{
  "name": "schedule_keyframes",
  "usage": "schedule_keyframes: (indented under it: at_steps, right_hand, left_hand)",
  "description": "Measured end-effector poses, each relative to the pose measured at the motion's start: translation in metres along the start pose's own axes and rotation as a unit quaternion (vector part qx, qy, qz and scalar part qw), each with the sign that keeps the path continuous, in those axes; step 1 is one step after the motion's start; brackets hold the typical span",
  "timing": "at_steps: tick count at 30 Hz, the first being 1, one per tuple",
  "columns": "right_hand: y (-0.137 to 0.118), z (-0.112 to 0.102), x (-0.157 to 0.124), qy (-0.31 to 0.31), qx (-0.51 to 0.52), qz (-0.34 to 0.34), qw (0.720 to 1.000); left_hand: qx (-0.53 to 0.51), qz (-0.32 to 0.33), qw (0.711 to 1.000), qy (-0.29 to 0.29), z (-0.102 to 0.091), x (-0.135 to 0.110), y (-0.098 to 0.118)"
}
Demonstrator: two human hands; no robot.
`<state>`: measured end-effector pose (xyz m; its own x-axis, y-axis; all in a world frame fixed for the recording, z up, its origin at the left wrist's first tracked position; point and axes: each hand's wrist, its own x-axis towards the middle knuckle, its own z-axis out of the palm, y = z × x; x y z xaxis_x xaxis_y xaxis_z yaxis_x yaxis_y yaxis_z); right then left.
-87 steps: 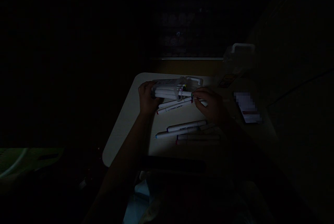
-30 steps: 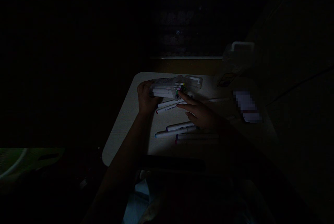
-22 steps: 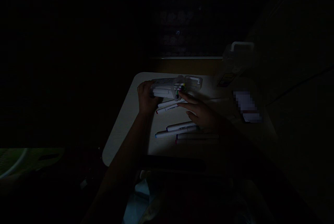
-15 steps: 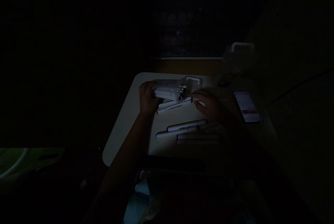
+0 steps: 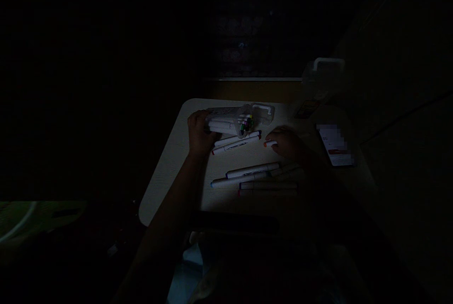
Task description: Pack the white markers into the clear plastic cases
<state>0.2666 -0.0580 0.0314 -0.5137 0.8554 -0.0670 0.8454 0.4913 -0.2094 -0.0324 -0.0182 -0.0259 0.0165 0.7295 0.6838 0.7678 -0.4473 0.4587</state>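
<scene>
My left hand (image 5: pixel 200 134) is wrapped round the closed end of a clear plastic box (image 5: pixel 226 114) that lies on its side. Inside it are several white markers, their coloured caps facing the open end on the right. My right hand (image 5: pixel 286 142) holds a marker with an orange end (image 5: pixel 269 143), just right of the box; much of this marker is hidden by the fingers. Two white markers (image 5: pixel 236 144) lie below the box. Nearer to me, several more markers (image 5: pixel 253 170) lie side by side, their right ends dim in shadow.
The white table (image 5: pixel 170 167) has rounded corners. A small clear lid with a white handle (image 5: pixel 262 112) lies behind the box. At the right are a phone (image 5: pixel 334 146) with a lit screen and a tall clear container (image 5: pixel 320 82). The room is very dark.
My right hand has drawn back slightly to the right from the box's opening, and an orange marker end now shows at its fingers. My left hand and the box have hardly moved.
</scene>
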Motion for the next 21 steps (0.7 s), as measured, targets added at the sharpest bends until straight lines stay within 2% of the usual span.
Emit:
schedule_keyframes:
  at_steps: [3,6,9,12,16,21]
  right_hand:
    - [-0.001,-0.002,0.0,-0.017,0.01,-0.032,0.999]
    - [-0.002,-0.009,-0.002,0.018,0.029,-0.046,0.998]
    - [-0.003,-0.019,-0.008,0.112,0.048,-0.058,0.991]
    - [-0.005,-0.031,-0.016,0.229,0.049,-0.072,0.97]
    - [-0.01,-0.049,-0.027,0.372,0.077,-0.072,0.922]
    - [-0.014,-0.062,-0.038,0.499,0.082,-0.052,0.861]
  left_hand:
    - [0.001,0.004,1.0,-0.002,0.0,0.001,0.001]
    - [-0.001,0.0,1.0,-0.001,0.0,0.001,0.0]
    - [-0.018,0.005,1.0,0.001,0.001,0.001,0.0]
    - [-0.02,0.006,1.0,0.004,0.002,0.0,-0.002]
    - [-0.016,0.005,1.0,0.003,0.003,-0.001,-0.003]
    - [-0.023,0.002,1.0,0.001,0.002,0.0,-0.002]
